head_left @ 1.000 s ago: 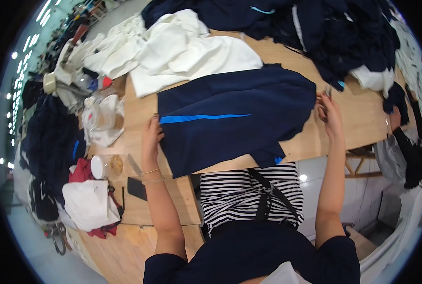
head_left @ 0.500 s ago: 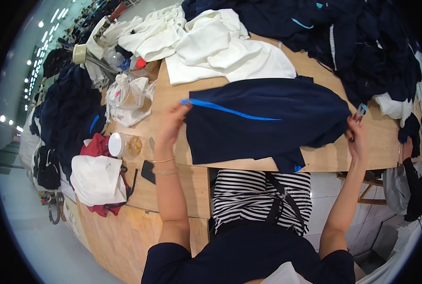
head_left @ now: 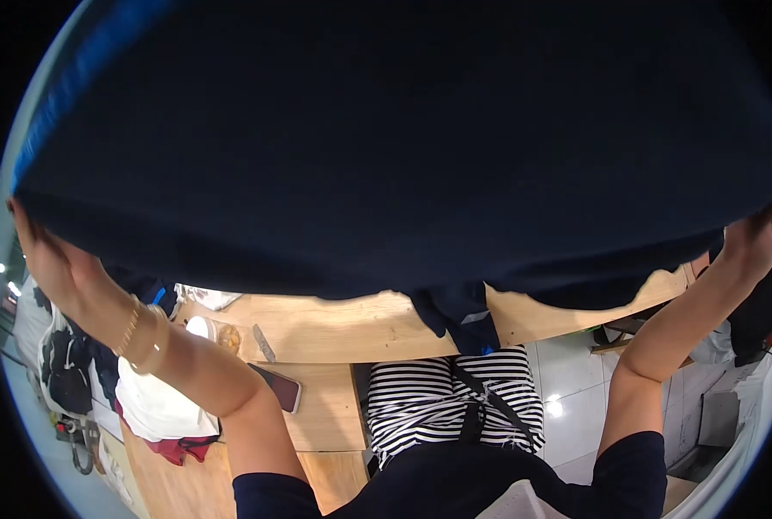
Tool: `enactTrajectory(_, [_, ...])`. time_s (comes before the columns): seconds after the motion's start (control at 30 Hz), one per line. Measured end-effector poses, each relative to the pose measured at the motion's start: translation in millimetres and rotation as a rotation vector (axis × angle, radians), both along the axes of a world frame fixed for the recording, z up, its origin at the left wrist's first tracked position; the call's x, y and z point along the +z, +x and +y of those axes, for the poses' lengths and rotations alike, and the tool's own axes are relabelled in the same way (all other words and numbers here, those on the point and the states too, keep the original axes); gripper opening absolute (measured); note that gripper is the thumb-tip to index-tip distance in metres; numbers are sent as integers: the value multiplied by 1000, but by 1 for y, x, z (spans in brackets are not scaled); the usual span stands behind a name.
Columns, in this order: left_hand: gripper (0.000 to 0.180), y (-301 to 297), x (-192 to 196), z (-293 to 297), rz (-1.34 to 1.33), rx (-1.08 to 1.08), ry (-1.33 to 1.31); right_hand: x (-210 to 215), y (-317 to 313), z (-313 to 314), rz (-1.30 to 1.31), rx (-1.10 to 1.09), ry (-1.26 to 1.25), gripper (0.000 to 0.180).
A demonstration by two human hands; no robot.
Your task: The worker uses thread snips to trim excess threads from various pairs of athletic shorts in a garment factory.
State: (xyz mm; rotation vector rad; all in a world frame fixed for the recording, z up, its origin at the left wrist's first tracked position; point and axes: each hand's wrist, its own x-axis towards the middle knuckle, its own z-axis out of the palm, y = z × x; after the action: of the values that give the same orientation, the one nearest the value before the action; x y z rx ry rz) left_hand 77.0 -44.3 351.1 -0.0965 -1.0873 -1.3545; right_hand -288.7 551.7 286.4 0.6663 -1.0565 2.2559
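A large dark navy garment piece (head_left: 403, 156) is held up close before me and fills the upper part of the view. My left hand (head_left: 53, 255) grips it at the far left, below a blurred bright blue strip (head_left: 87, 73) along its edge. At the far right my right hand (head_left: 754, 233) grips the opposite side, its fingers partly hidden by the cloth. Between my hands the garment's lower edge sags over the table, and a smaller navy flap with a blue tip (head_left: 477, 333) hangs near the table's front edge.
Left on the wooden table (head_left: 343, 333) are a jar (head_left: 228, 337), a thin grey piece (head_left: 263, 342) and a phone (head_left: 282, 389). Folded white cloth (head_left: 157, 402) lies over red cloth (head_left: 178, 448). The raised garment hides the table's far side.
Both hands have risen and spread apart, lifting the navy garment off the table toward me. It now covers the white and dark cloth piles behind.
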Motion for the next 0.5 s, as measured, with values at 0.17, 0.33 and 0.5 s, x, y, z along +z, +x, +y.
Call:
enactTrajectory(0.17, [37,-133,23,-6,-360,45,129,14,1,-94,-166,9,120,22])
enactTrajectory(0.33, [57,-249,-70,-72,-602,92,-152,-83,-47,-144,-378,132,421,14])
enactTrajectory(0.5, [48,-219,-177,10,-1011,64,-162,-189,-62,-103,-519,15,910,26])
